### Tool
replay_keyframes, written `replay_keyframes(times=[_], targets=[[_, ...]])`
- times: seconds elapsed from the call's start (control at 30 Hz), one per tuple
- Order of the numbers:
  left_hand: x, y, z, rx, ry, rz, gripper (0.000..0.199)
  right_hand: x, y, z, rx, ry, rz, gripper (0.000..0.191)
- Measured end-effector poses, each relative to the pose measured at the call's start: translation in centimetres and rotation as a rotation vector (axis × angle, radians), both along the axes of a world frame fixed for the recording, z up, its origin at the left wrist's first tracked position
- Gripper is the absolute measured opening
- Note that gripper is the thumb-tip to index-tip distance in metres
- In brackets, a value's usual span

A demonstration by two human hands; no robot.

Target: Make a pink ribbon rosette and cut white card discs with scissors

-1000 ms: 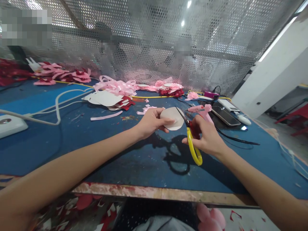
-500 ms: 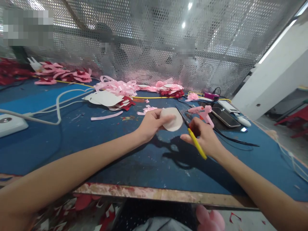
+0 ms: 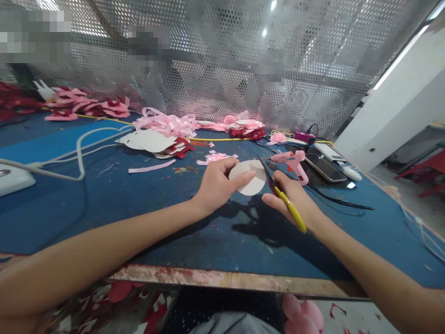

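Between the thumb and fingers of my left hand (image 3: 219, 183) is a round white piece of card (image 3: 251, 185), held a little above the blue table. My right hand (image 3: 292, 197) is closed around yellow-handled scissors (image 3: 291, 209). Their dark blades point up and left, right beside the disc's right edge; I cannot tell whether they touch it. Behind the right hand lies a pink glue gun (image 3: 295, 163). Small pink ribbon pieces (image 3: 216, 158) lie beyond the left hand.
White and red cut sheets (image 3: 149, 141) are stacked at the back left, beside a heap of pink ribbon (image 3: 165, 123). A phone (image 3: 325, 167) lies at the right near black cables. One pink strip (image 3: 151, 166) rests left. Scraps litter the floor below the table edge (image 3: 208, 277).
The white disc has turned and tilted slightly in my left hand and sits a little lower. My right hand and the scissors have shifted slightly right and down.
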State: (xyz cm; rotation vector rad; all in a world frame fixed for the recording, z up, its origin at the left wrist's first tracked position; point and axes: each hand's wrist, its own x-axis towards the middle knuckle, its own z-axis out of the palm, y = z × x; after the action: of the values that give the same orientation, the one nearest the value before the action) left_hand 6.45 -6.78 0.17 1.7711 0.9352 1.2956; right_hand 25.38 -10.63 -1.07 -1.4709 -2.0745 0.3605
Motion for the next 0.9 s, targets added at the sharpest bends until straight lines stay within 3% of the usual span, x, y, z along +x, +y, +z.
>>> replay_keyframes(times=[0.43,0.9], targets=[[0.1,0.4,-0.4,-0.126,-0.096,-0.083,0.026,0.0,-0.1,-0.1,0.022,-0.010,-0.013,0.041],[-0.2,1.6,-0.2,-0.272,0.038,-0.232,0.025,0.3,0.2,-0.1,0.003,-0.123,-0.033,0.043]])
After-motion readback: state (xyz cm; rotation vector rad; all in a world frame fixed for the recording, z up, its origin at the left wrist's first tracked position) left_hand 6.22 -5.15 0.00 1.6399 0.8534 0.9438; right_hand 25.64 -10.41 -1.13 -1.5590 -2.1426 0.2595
